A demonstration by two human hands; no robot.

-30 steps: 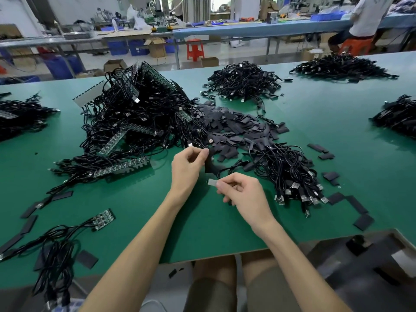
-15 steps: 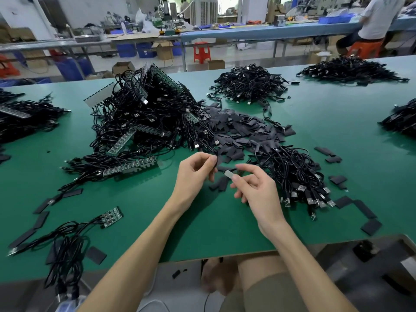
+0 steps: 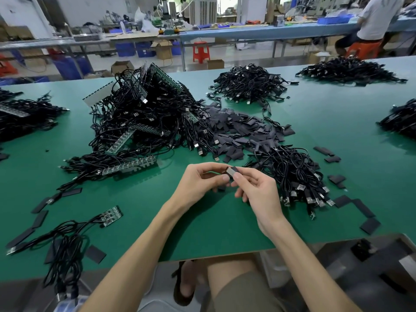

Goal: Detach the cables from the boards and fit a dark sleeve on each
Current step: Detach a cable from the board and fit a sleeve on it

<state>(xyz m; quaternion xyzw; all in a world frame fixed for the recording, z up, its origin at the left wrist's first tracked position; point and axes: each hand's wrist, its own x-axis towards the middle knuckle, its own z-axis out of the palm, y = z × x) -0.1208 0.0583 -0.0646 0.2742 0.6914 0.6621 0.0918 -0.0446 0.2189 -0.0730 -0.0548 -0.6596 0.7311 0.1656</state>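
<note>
Head view, centre of the frame: left hand and right hand meet above the green table, thumbs and forefingers of both pinching a short pale cable end. It lies left to right between them. A matte dark sleeve shows on its right part.

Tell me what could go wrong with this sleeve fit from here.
The left hand and right hand pinch the cable end and dark sleeve with fingertips only, so either piece may slip. The cable heap lies right beside the right hand; the held cable might snag in it.
</note>
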